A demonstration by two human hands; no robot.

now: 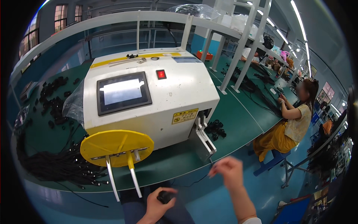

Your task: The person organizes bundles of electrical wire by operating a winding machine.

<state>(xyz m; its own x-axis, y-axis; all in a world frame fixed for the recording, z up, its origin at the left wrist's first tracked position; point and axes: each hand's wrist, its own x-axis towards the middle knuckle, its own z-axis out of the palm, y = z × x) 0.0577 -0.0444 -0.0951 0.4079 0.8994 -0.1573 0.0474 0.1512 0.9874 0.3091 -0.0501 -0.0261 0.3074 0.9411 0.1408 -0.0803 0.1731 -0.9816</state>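
My left hand (156, 207) is closed around a dark, rounded black piece (164, 196), whose kind I cannot make out, low in front of the bench edge. My right hand (229, 170) is raised to the right, fingers pinched on a thin black cable (194, 183). This cable sags between the two hands. Just beyond the right fingertips, a metal bracket (204, 143) sticks out from the side of the white machine (156, 100). A yellow disc (115, 147) with two metal prongs is mounted on the machine's front, above and left of my left hand.
A heap of black cables (56, 164) lies on the green bench (242, 119) at the left, with loose black parts (54, 97) behind it. More small black parts (216, 128) sit right of the machine. A seated co-worker (298, 115) handles cables farther right. Metal posts (242, 48) stand behind.
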